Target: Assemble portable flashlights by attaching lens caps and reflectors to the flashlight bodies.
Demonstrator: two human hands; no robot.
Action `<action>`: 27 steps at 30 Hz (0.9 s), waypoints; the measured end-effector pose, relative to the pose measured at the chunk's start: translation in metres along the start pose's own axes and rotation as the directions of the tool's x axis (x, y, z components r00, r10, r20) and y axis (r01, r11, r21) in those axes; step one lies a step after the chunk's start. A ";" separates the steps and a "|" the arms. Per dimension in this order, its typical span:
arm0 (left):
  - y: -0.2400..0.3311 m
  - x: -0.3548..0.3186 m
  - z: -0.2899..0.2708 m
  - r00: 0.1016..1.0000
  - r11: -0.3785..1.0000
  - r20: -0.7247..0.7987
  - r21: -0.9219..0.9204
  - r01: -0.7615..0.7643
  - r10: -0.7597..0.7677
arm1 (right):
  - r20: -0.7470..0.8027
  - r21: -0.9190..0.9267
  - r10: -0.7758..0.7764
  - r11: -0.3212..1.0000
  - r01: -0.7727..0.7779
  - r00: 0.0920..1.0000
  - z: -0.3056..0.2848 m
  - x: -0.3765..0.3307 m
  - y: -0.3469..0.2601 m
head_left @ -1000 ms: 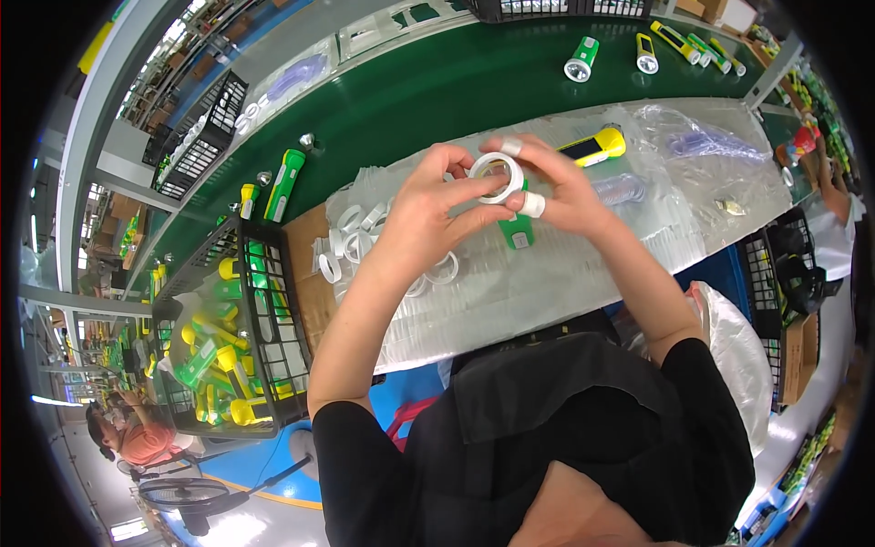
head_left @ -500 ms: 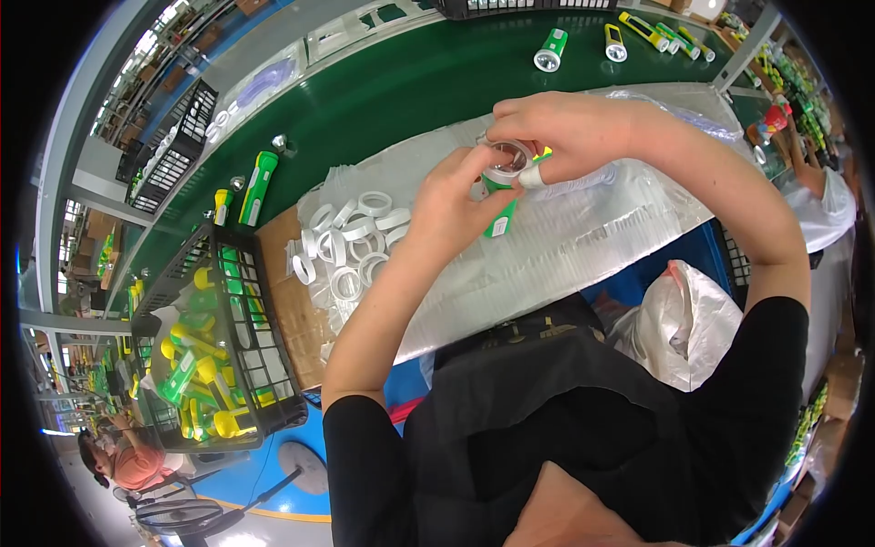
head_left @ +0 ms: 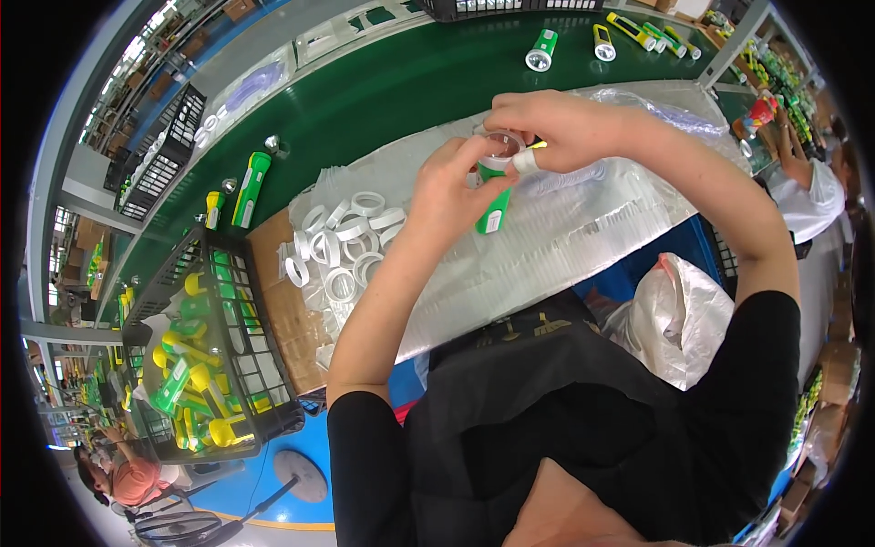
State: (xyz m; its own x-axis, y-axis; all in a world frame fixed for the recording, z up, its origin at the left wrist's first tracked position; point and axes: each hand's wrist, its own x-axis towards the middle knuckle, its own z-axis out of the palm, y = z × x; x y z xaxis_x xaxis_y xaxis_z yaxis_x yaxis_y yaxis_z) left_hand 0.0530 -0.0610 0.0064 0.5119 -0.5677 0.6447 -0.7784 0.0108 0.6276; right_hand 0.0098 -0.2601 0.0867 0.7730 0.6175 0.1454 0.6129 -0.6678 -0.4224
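Observation:
A green flashlight [head_left: 493, 211] is held over the plastic-covered cardboard, its body slanting down toward me. My left hand [head_left: 445, 190] is closed around its upper part. On the flashlight's head end sits a clear round lens cup [head_left: 502, 146], facing up. My right hand [head_left: 558, 132] has its fingers closed at the rim of this cup, and a white wrap covers one fingertip. A small yellow piece shows beside the right fingers; what it belongs to is hidden. Left of my left forearm lies a loose heap of white rings [head_left: 351, 233].
A black crate [head_left: 260, 365] of green and yellow flashlights stands at the left. Several flashlights [head_left: 541, 51] lie on the far green bench [head_left: 365, 109]. Clear plastic [head_left: 661, 118] lies right of my hands, a white sack [head_left: 679, 319] below. Other people sit at both sides.
The whole view has shifted slightly. Both hands stay together at the flashlight's head, and more of its green body shows below my left hand.

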 end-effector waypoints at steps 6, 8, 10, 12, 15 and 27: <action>-0.006 -0.012 0.000 0.999 0.969 -0.025 -0.245 0.037 -0.044 | -0.205 -0.221 0.038 0.972 -0.084 0.978 0.013 -0.014 -0.014; 0.007 -0.014 -0.008 0.990 0.957 -0.014 -0.259 0.129 -0.137 | -0.292 0.052 0.183 0.983 -0.176 0.939 0.017 -0.028 -0.033; 0.013 -0.023 -0.019 0.884 0.783 0.416 -0.468 0.409 -0.214 | -0.334 0.199 0.215 0.968 -0.154 0.918 0.024 -0.037 -0.048; 0.021 -0.017 -0.026 0.586 0.601 0.753 -0.327 0.729 -0.301 | -0.365 0.347 0.245 0.931 -0.113 0.898 0.029 -0.037 -0.044; 0.004 -0.001 -0.015 0.431 0.673 0.820 -0.079 0.736 -0.376 | -0.257 -0.112 -0.060 0.993 0.031 0.965 0.032 -0.035 -0.021; -0.117 0.114 0.069 0.957 0.948 0.281 0.318 -0.022 -0.072 | -0.751 -0.193 0.330 0.718 -0.668 0.572 0.016 0.046 0.248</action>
State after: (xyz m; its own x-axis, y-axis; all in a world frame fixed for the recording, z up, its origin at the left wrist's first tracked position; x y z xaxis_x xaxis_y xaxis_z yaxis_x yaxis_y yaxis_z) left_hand 0.1773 -0.1837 -0.0236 0.4438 -0.7755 0.4490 -0.8647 -0.2392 0.4416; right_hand 0.1949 -0.3908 -0.0255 0.7674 -0.1791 0.6156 -0.0445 -0.9728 -0.2275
